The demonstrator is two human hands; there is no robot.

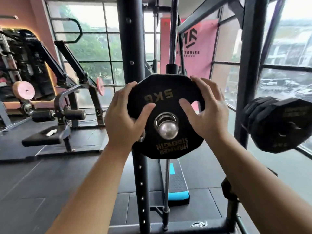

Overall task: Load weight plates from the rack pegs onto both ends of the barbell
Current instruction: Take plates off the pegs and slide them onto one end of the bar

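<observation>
A black 5 kg weight plate [164,98], its gold lettering upside down, sits with its centre hole around the chrome end of the bar [167,130] that points straight at me. My left hand [125,115] grips the plate's left edge, thumb across its face. My right hand [206,110] grips the right edge the same way, with fingers curled behind the rim. To the right, several more black plates [276,124] hang stacked on a rack peg.
The black rack upright [133,48] stands just behind the plate, and another upright [249,65] rises at the right. A chrome guide rod [167,183] runs down to the base. A blue step platform [177,186] lies on the floor. A bench machine with pink plates [23,90] stands at the left.
</observation>
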